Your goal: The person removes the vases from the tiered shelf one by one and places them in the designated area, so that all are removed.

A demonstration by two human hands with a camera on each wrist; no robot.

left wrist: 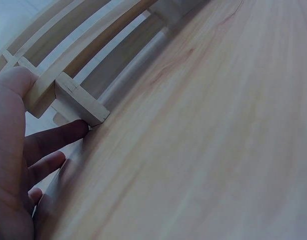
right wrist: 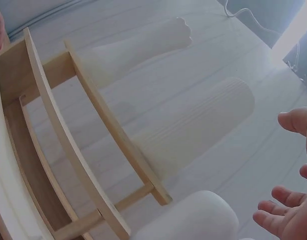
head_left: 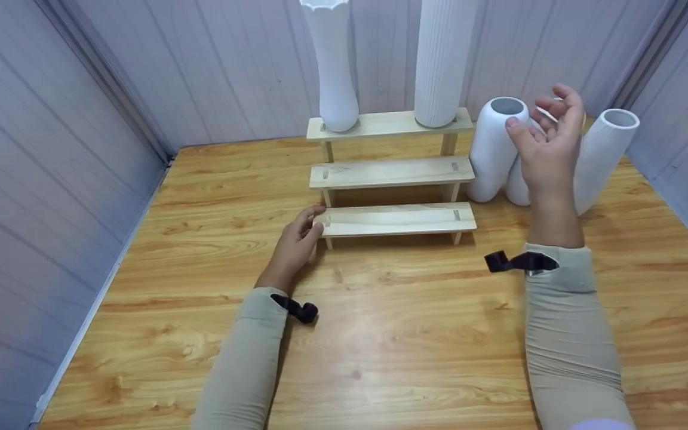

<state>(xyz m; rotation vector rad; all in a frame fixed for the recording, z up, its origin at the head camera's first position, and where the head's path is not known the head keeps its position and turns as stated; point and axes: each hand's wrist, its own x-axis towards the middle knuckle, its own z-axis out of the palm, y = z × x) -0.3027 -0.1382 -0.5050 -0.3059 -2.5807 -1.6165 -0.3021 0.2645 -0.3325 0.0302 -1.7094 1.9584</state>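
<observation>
A three-tier wooden stand point(head_left: 392, 171) faces me on the table. My left hand point(head_left: 293, 246) holds the left end of its lowest tier; in the left wrist view the thumb lies against the plank and a finger touches the leg point(left wrist: 83, 100). On the top tier stand a white vase with a wavy rim point(head_left: 337, 77) and a ribbed white vase point(head_left: 439, 71). My right hand point(head_left: 550, 140) is raised in front of the white vases at the right, fingers loosely bent and nothing in them. It partly covers a middle vase point(head_left: 518, 182).
Right of the stand are a smooth round-shouldered vase point(head_left: 493, 152) and a leaning white vase point(head_left: 607, 149). Pale panel walls point(head_left: 248, 71) enclose the wood-grain table point(head_left: 380, 334) at the back and sides. A cable point(right wrist: 246, 11) shows in the right wrist view.
</observation>
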